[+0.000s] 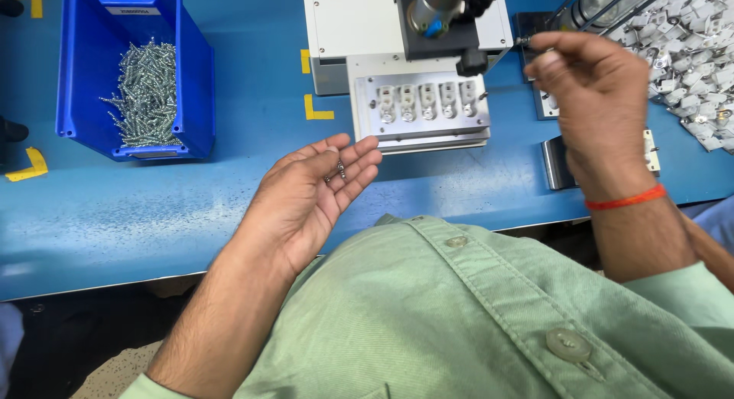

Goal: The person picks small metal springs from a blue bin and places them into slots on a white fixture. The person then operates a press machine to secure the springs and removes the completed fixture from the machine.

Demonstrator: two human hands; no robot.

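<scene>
The left hand [313, 192] is lying palm-up, fingers apart, cradling 2 loose screws [341, 169]; a tilt could be rolling them onto the bench [115, 215]. At 2 o'clock, the right hand [600, 100] is pinching a screw [523, 41], which could be slipping.

A blue bin [134, 70] of silvery screws [149, 93] sits on a blue table [153, 208] with yellow corner marks [316, 110]; the wrist band [625, 200] looks orange-red.

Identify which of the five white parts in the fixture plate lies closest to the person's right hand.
The rightmost white part in the fixture plate; it sits at the row's end nearest the raised right hand.
</scene>
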